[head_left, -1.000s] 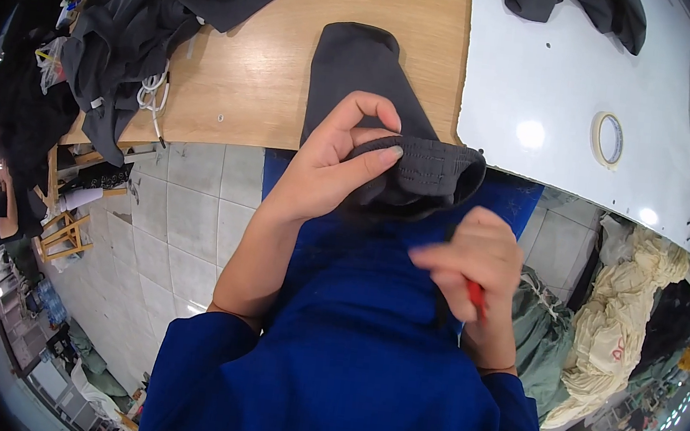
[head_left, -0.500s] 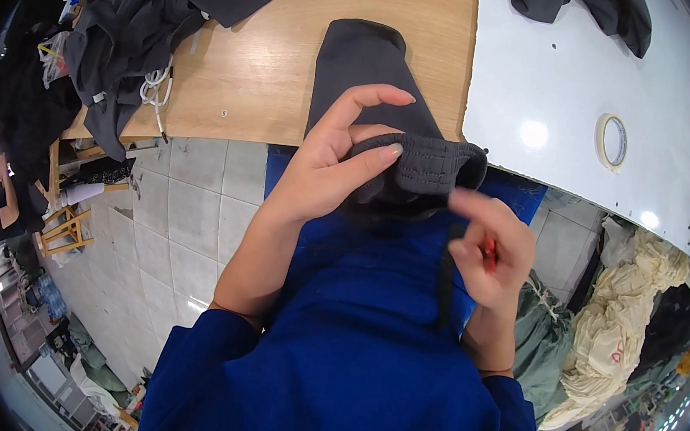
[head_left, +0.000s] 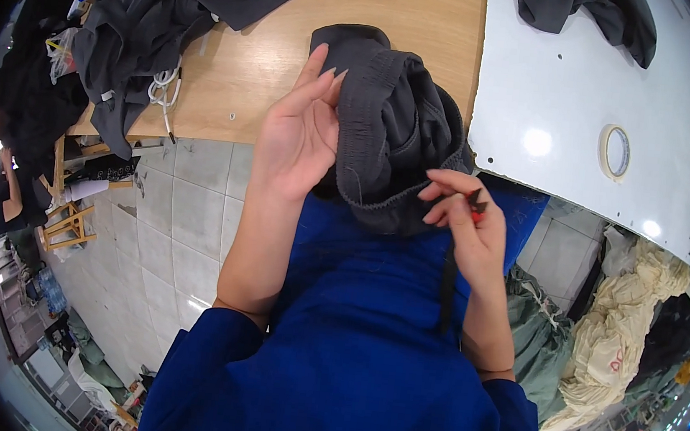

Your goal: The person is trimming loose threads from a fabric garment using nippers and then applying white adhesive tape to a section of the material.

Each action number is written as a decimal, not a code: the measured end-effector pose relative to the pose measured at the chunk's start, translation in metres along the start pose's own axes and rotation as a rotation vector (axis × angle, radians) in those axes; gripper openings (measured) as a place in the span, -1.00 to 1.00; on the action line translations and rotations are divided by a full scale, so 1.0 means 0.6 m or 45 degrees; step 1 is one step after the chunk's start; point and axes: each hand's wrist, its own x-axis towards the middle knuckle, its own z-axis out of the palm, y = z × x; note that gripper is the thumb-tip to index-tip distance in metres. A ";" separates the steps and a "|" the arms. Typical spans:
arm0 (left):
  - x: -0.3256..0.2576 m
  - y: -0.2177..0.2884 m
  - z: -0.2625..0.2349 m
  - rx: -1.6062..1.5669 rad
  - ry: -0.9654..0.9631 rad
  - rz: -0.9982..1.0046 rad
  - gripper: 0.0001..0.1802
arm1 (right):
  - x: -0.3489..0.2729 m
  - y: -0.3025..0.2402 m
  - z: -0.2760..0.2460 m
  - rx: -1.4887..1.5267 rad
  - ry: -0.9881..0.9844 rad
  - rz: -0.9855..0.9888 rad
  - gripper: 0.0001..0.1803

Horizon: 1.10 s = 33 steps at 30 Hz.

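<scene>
At three o'clock from the spread-fingered left hand [head_left: 298, 145], a charcoal garment [head_left: 407, 121], seemingly light, soft and best gripped by its gathered waistband [head_left: 361, 112], is being flanked at four o'clock by the right hand [head_left: 481, 240], fingers clamped on red-handled snips [head_left: 477, 216].

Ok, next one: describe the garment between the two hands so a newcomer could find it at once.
Find the wooden table, left of the white surface. At its near edge, the dark grey garment is between the left hand and the right hand. Unlike the dark heap farther left, it shows a round, gathered opening.
</scene>
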 end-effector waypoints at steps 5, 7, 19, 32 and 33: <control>-0.008 -0.018 0.028 0.046 0.027 -0.008 -0.35 | 0.029 -0.017 0.049 -0.269 0.170 -0.094 -0.76; -0.011 -0.023 0.032 0.043 -0.070 -0.014 -0.13 | 0.041 -0.020 0.060 -0.413 0.213 -0.194 -0.78; -0.010 -0.029 0.002 -0.164 -0.025 -0.124 -0.11 | 0.011 -0.019 0.037 0.205 0.072 -0.198 -0.65; -0.014 -0.042 -0.002 -0.326 -0.079 -0.210 -0.16 | 0.024 -0.007 0.053 -0.349 0.233 -0.174 -0.81; -0.014 -0.043 -0.002 -0.321 -0.079 -0.204 -0.16 | 0.024 -0.007 0.051 -0.348 0.232 -0.174 -0.81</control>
